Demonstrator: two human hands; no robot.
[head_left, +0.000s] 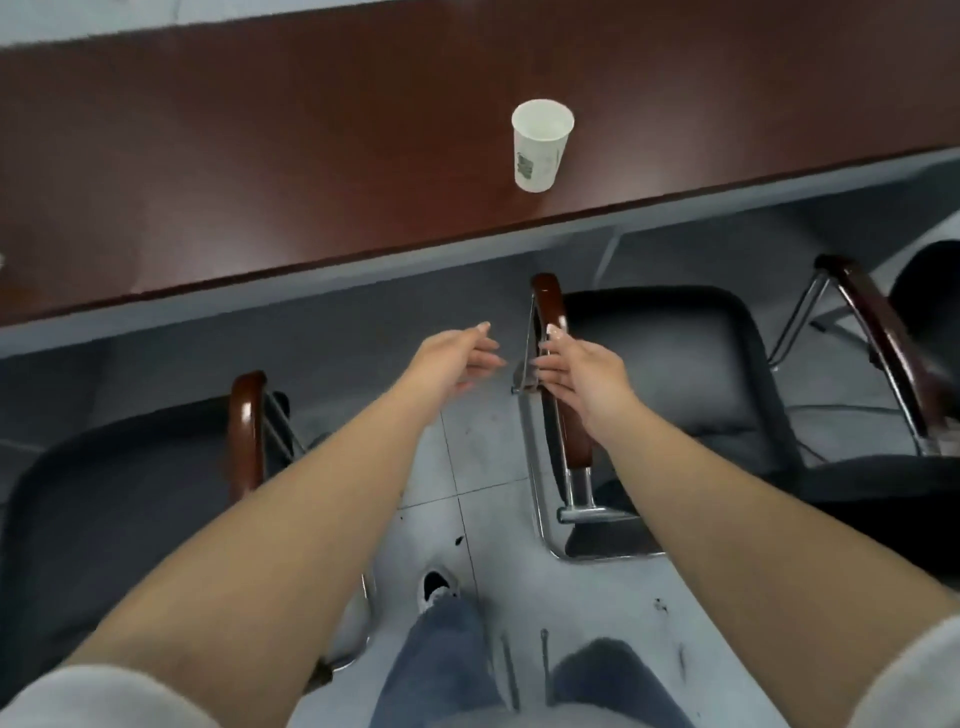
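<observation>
Both hands are stretched forward and hold nothing; the left hand (457, 358) hangs over the floor (483, 467) with its fingers loosely spread and slightly bent, palm turned inward; the right hand (584, 369) faces it, fingers nearly straight, right over the wooden armrest (549, 301) of a black chair (675, 364) \- whether the fingertips touch the wood cannot be told. A white paper cup (540, 148) stands upright near the front edge of the dark red table (260, 182), well beyond both hands and a little to the right of the gap between them; a second black chair (130, 493) stands at the left, so the person \- in jeans, one pale shoe (436, 587) showing \- stands between the two chairs.
</observation>
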